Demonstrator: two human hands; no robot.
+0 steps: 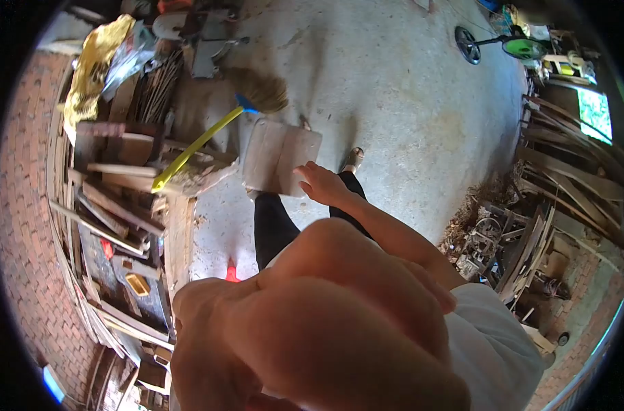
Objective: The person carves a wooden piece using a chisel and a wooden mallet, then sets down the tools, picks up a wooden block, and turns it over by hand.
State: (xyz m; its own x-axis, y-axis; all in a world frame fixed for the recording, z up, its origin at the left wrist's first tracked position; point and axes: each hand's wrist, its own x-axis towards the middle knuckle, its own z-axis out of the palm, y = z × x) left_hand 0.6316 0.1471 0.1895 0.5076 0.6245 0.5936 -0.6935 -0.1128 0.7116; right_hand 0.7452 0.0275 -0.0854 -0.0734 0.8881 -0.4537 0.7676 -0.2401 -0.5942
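Note:
My right hand (316,183) reaches forward at the end of my bare arm. Its fingers are stretched out and hold nothing. In this view the hand overlaps the right edge of a small greyish wooden seat or stool top (281,152); whether it touches it I cannot tell. Very close to the lens, a large blurred shape, which looks like my left hand (325,294), covers the lower middle of the view. Its fingers are too near and too cut off to read. Beyond the stool lies a broom (201,147) with a yellow handle, a blue collar and brown bristles.
Stacked planks and wood scraps (120,205) line the brick wall on the left. More boards (572,171) and a pile of metal machine parts (486,236) stand on the right. A green-and-black wheeled thing (521,48) sits at the far right on the concrete floor (394,103).

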